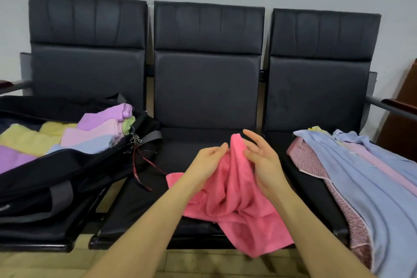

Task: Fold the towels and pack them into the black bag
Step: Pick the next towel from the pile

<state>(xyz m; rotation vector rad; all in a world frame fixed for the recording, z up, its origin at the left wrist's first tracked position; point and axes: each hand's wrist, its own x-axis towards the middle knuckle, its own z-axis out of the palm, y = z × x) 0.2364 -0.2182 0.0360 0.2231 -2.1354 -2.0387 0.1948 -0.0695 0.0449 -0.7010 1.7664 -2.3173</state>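
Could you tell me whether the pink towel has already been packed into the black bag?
No, the pink towel lies crumpled on the middle seat, held by both hands, outside the black bag.

Pink towel held up over the middle seat of the bench

Both hands lift a crumpled pink towel (pixel 234 189) above the black bench (pixel 206 97): the left hand (pixel 208 162) pinches its upper edge, the right hand (pixel 261 158) grips it just beside, fingers partly spread. On the left seat an open black bag (pixel 67 171) holds folded towels (pixel 90 133) (purple, yellow, pink, blue, green). On the right seat lies a flat pile of cloths (pixel 365 178), blue uppermost.
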